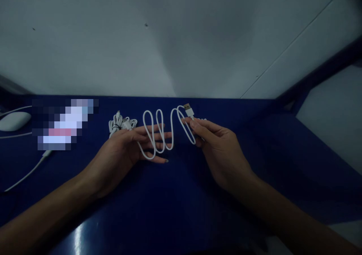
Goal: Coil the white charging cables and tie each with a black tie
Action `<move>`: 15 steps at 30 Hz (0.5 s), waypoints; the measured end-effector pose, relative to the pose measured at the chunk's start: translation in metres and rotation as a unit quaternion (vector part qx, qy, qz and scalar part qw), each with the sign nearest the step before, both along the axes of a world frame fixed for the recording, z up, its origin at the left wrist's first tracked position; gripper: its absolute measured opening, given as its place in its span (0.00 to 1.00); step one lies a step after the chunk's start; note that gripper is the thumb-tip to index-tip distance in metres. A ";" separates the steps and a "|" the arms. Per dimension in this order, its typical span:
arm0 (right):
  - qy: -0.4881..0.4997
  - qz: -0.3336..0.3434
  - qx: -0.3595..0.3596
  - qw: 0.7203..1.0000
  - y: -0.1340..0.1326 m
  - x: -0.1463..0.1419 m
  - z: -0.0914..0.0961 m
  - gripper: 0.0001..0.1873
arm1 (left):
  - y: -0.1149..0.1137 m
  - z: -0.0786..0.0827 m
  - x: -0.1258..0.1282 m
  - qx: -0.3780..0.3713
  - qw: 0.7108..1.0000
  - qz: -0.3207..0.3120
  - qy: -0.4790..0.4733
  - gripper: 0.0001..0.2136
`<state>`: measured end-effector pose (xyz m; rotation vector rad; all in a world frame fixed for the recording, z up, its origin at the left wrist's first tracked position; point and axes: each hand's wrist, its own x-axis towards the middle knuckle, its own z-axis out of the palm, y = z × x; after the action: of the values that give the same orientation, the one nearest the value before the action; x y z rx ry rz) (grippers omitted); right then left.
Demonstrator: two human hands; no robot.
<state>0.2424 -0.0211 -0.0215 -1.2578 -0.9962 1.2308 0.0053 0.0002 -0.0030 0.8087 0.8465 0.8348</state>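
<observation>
A white USB cable (172,129) hangs in loose, wavy loops between my two hands. My right hand (223,145) pinches it just below its USB-A plug (189,110), which points up with its metal end showing. My left hand (127,145) has its fingers stretched out behind the loops, while the thumb holds the cable against the hand. A white connector (128,124) shows just above the left thumb; whether it belongs to this cable I cannot tell. Behind the left hand lies a bundled white cable (115,124), tied with a dark band.
A blue table (169,202) meets a pale wall (113,51) at its back edge. On the left are a blurred-out bright phone-like object (65,127) with a white cord (26,176) plugged in, and a white rounded object (15,121). Part of something white shows behind the right hand.
</observation>
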 end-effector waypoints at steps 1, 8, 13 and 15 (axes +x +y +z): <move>-0.011 -0.002 0.002 1.000 0.000 0.000 0.000 0.15 | 0.000 0.000 0.000 0.000 1.000 0.000 0.001 0.17; 0.008 -0.018 0.001 1.000 -0.001 0.000 0.003 0.13 | 0.001 0.002 0.002 -0.006 1.000 0.004 0.022 0.18; 0.021 -0.014 -0.006 1.000 -0.001 0.001 0.004 0.11 | 0.000 0.001 0.002 -0.004 1.000 -0.002 0.014 0.19; 0.021 -0.010 -0.009 1.000 -0.002 0.001 0.004 0.11 | 0.000 0.001 0.001 -0.002 1.000 -0.003 0.016 0.19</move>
<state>0.2433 -0.0231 -0.0174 -1.2484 -0.9419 1.2483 0.0067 0.0000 -0.0022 0.8214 0.8732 0.8168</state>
